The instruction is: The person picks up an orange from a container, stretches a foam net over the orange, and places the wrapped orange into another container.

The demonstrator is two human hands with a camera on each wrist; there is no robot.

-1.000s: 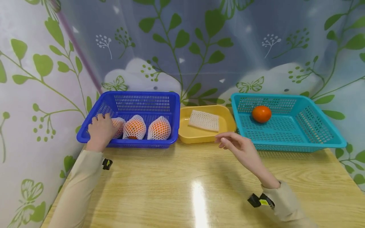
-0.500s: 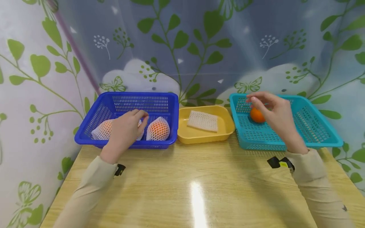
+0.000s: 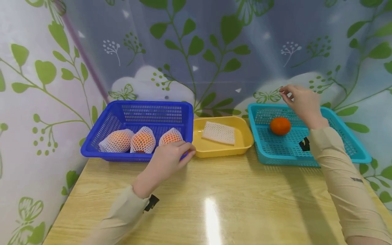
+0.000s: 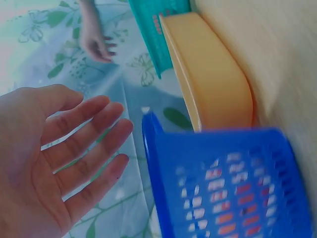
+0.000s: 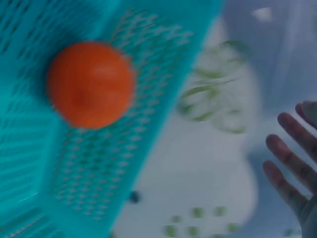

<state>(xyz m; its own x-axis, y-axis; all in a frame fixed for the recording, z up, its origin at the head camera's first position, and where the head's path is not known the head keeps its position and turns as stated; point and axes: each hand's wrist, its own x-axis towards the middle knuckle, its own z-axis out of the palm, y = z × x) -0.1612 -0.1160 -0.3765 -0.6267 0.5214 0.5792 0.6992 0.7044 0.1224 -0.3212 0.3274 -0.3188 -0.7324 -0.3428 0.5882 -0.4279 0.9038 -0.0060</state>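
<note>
My left hand hovers at the front right corner of the blue basket, holding nothing; in the left wrist view its fingers are spread and relaxed. Three orange fruits in white foam nets lie in that basket, the rightmost partly behind the hand. My right hand is raised over the back of the teal basket, likewise holding nothing, its fingers loosely extended in the right wrist view. Below and left of it, a bare, round orange-red fruit rests inside the teal basket.
Between the baskets stands a shallow yellow tray with a flattened white foam net in it. All three containers sit on a wooden table. A leaf-patterned curtain hangs behind them.
My left hand has moved right across the blue basket, uncovering the left and middle netted fruits. My right hand has moved from near the yellow tray up and right, above the teal basket.
</note>
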